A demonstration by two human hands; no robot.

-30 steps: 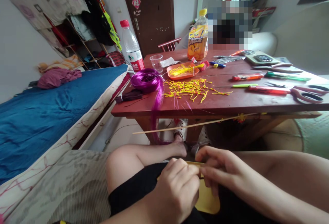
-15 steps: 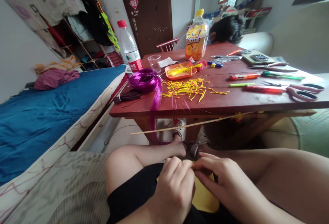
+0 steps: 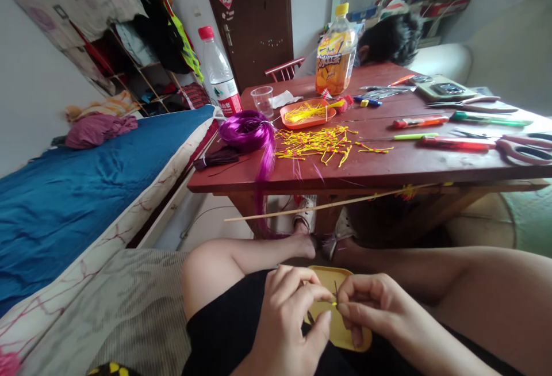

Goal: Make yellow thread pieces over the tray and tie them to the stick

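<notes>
Work state: one piece in hand, judged incomplete. The right hand [image 3: 371, 304] is closed in a thumb-and-index pinch on a thin dark strand [image 3: 336, 288]; a small yellow bit [image 3: 334, 303] shows at the pinch point. The left hand [image 3: 291, 313] is opposed to it, thumb and index finger parted; whether its fingertip touches the strand cannot be told. The strand is located above the yellow tray [image 3: 359, 340], which rests on the lap. Whether the yellow bit is fastened to the strand is too small to tell. On the worktop [image 3: 388, 166], numerous yellow pieces with red marks [image 3: 317, 143] lie in a loose pile beside the orange dish [image 3: 287, 124]; these appear to be prepared parts, though their role is not confirmed. The dish contains a bunch of yellow strands [image 3: 307, 112], judged to be unprocessed stock. The purple fibre hank [image 3: 245, 131] is coiled, its tail hanging over the front edge; the dark bundle [image 3: 218, 158] lies beside it, bound. The scissors [image 3: 528, 152] lie on the worktop, out of use. Judged overall, much handwork remains; no finished count can be established, since the contents of the tray are partly hidden by the hands.
</notes>
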